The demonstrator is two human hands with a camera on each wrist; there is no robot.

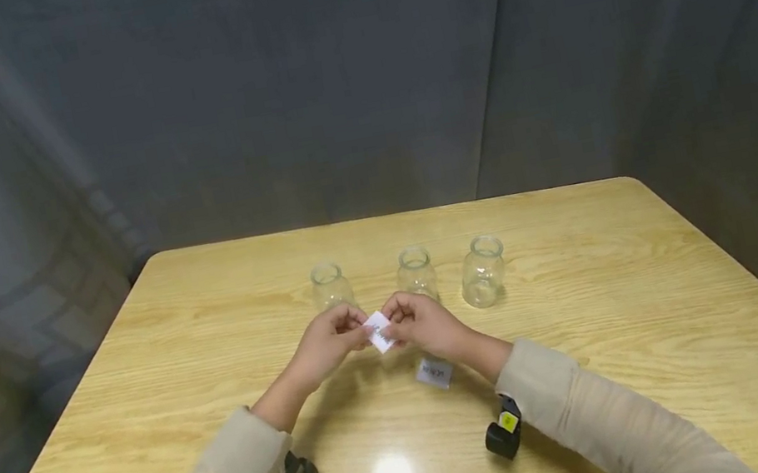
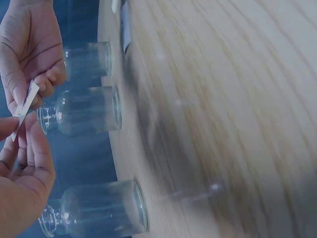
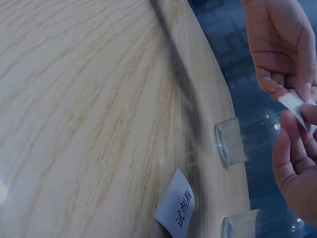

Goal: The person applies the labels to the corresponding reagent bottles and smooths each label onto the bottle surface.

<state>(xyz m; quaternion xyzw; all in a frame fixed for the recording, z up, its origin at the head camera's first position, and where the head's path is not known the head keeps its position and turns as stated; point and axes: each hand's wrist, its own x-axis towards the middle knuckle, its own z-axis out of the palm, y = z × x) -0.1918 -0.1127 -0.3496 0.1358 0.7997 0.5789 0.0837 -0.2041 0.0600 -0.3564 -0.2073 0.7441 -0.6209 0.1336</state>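
Between the thumbs and fingertips of both hands is a small white paper label [image 1: 378, 332] with dark writing on it. My left hand [image 1: 326, 346] pinches its left side, while my right hand [image 1: 433, 328] pinches the opposite side. The label is held above the table, seen nearly edge-on in the left wrist view. A second white label [image 3: 177, 206], bearing black handwritten characters and slightly curled, lies on the table below my right hand. Just beyond the hands stand three clear glass jars: a left jar [image 1: 331, 283], a middle jar [image 1: 415, 270] partly hidden by my right hand, and a right jar [image 1: 483, 273].
The jars stand upright in a row on a light wood-grain table [image 1: 631, 327]. Grey curtains [image 1: 292, 91] hang behind the table's far edge and along the sides. Black wrist cameras are strapped at both beige sleeves [image 1: 541, 377].
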